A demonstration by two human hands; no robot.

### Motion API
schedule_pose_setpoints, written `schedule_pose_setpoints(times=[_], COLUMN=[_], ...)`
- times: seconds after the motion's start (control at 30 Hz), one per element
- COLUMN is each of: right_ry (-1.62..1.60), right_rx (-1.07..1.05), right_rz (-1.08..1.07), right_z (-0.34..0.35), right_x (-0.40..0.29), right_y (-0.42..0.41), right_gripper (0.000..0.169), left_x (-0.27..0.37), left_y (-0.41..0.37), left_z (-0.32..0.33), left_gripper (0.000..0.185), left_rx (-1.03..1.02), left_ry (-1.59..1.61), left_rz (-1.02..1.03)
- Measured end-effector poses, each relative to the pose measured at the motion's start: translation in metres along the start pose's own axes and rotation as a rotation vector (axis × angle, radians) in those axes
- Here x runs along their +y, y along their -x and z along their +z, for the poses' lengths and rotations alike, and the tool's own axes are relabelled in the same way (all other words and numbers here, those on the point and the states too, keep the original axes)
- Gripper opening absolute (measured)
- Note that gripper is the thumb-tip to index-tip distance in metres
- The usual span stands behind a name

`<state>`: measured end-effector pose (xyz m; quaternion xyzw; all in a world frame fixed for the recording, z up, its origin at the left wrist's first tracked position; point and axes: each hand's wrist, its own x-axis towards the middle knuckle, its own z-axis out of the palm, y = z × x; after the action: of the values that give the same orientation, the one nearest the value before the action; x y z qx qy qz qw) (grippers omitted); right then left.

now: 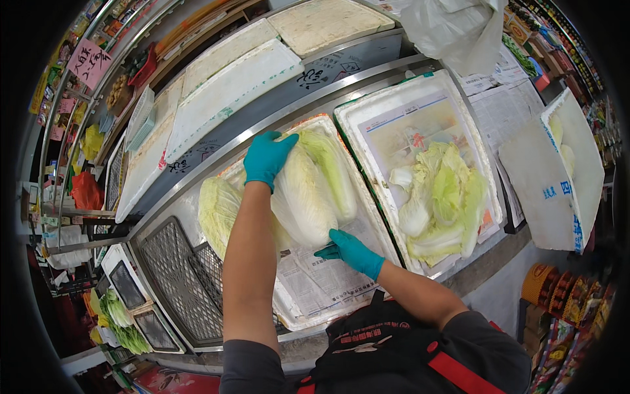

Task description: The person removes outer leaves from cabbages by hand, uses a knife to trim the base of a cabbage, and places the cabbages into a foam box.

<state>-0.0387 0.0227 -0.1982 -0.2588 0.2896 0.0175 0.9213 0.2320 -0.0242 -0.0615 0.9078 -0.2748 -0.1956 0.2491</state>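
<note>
In the head view, both my hands wear teal gloves. My left hand (268, 158) rests over the far end of a napa cabbage (307, 197), fingers on its top. The gloved fingers of my right hand (352, 252) touch the near end of this cabbage. It lies between other napa cabbages, a greener one (337, 182) on its right and a leafy one (216, 209) on its left, partly behind my left forearm. Under them is a newspaper-lined foam tray (295, 322). Loose cabbage leaves (443, 197) lie on newspaper in a second foam tray (497, 197) to the right.
Black plastic grates (182, 285) lie at the left. Foam lids (236, 93) cover the far side of the metal counter. A plastic bag (453, 29) hangs at the top right. A foam box (536, 182) holding pale vegetables stands at the right, and stocked shelves surround the counter.
</note>
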Motion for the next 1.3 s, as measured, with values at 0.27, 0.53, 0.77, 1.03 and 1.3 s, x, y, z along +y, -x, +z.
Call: schedule_pose_setpoints(times=[0.27,0.53,0.77,1.03,1.3], right_ry=[0.119,0.069,-0.016,-0.013,0.294], right_rx=[0.025,-0.062,-0.077,-0.013,0.172], right_rz=[-0.105,-0.037,0.061,0.065,0.285], right_z=[0.001,-0.005,0.003,0.006,-0.07], right_x=[0.0,-0.005,-0.004,-0.002,0.026], right_y=[-0.001,0.0,0.0,0.021,0.108], right_gripper=[0.059,0.061,0.069,0.079,0.073], left_x=[-0.006,-0.001,-0.004,-0.076,-0.194], left_y=[0.006,0.008,0.065,0.275,0.462], left_z=[0.002,-0.002,-0.044,-0.07,0.113], left_gripper=[0.067,0.072,0.059,0.042,0.044], left_rx=[0.082,0.135,0.497,0.478,-0.065], left_ry=[0.07,0.112,0.375,1.202,1.357], left_rz=[-0.014,0.029,0.296,0.25,-0.789])
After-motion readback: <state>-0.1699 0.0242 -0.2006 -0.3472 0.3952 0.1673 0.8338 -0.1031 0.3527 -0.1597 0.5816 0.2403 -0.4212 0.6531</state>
